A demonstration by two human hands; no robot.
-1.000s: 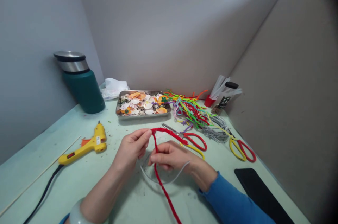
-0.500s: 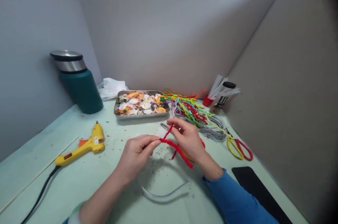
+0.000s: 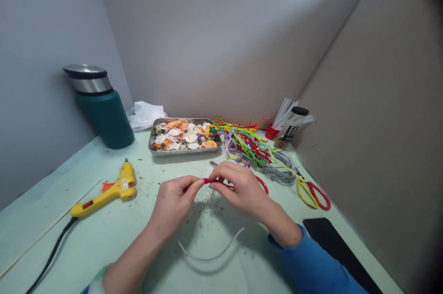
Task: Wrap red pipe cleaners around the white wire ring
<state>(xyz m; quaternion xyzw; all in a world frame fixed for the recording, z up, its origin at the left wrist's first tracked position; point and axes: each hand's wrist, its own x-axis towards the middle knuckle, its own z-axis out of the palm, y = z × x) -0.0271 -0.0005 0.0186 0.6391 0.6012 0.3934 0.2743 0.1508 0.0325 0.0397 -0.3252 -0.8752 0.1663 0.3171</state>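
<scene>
A red pipe cleaner is pinched between my two hands above the table, mostly covered by fingers. My left hand grips it with thumb and index finger. Close beside it, the fingertips of my right hand are closed on the same pipe cleaner. Below the hands a thin grey-white wire curves in an arc; whether it joins what I hold, I cannot tell. Behind my right hand, scissors with a red handle lie partly hidden, with a metal tip showing.
Shells fill a metal tray at the back. Right of it lie colourful pipe cleaners, a grey wire coil and red-yellow scissors. A yellow glue gun, a thin stick and a green bottle are left.
My right hand has moved left and down to meet my left. The pipe cleaner's loose ends no longer show between the hands. The wire arc has shifted slightly left and looks more bowed.
</scene>
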